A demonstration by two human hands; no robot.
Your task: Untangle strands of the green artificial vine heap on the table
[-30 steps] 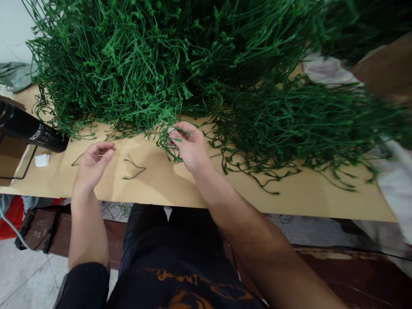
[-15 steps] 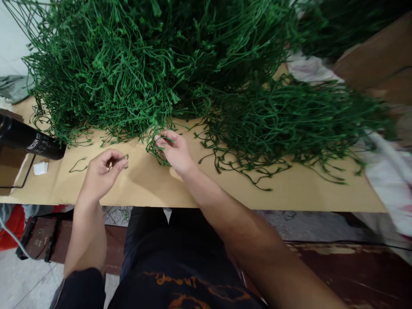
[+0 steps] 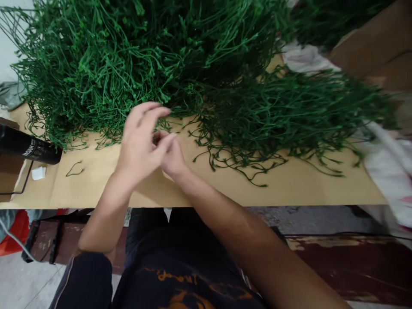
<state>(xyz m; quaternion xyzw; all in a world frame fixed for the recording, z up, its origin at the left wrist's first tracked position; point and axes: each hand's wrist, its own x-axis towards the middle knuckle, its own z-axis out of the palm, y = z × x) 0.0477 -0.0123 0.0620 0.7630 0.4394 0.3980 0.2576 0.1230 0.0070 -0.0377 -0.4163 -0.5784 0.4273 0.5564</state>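
Observation:
My left hand [image 3: 137, 143] is raised over the brown table covering, its fingers and thumb spread and slightly blurred, with nothing visible in it. It overlaps my right hand [image 3: 174, 159], whose curled fingers are mostly hidden behind it. A few green stems [image 3: 164, 124] show just above the right hand, which is closed around a small bunch. Behind both hands rises a large heap of thin green stems [image 3: 106, 73] with small forked tips. To the right lies a flatter pile of similar stems [image 3: 283, 116], their ends pointing partly toward me.
One loose stem [image 3: 75, 168] lies on the brown covering [image 3: 309, 189] at left. Beside it are a white paper scrap [image 3: 38, 173] and a black vacuum bottle [image 3: 30, 143] lying on its side. Cardboard [image 3: 373, 47] and white plastic wrapping [image 3: 389, 180] border the right side.
My left hand has moved right and up, from a pinch to spread fingers, and now covers part of my right hand. The right hand has stayed nearly in place.

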